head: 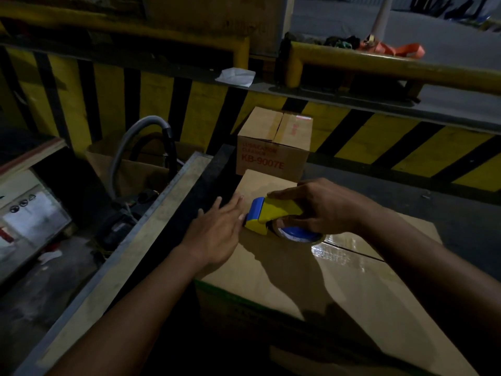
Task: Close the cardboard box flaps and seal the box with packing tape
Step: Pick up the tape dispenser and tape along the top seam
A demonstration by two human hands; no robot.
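**Taping a box in a dim warehouse**

A large brown cardboard box [284,270] lies closest, flaps shut, glossy tape along its seam. The left hand [217,232] presses flat, fingers spread. The right hand [322,207] grips a yellow-and-blue tape dispenser [273,214] on the lid. Beyond sits a smaller printed carton [273,145], then a yellow-and-black striped barrier [162,104].

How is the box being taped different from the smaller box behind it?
The near cardboard box is larger, with a plain top under the hands; the far box is smaller and shows red print reading KB-9007E. The near box is mid-sealing, the tape dispenser resting on it; the far box's seam is already taped. Both are brown cardboard with closed flaps.
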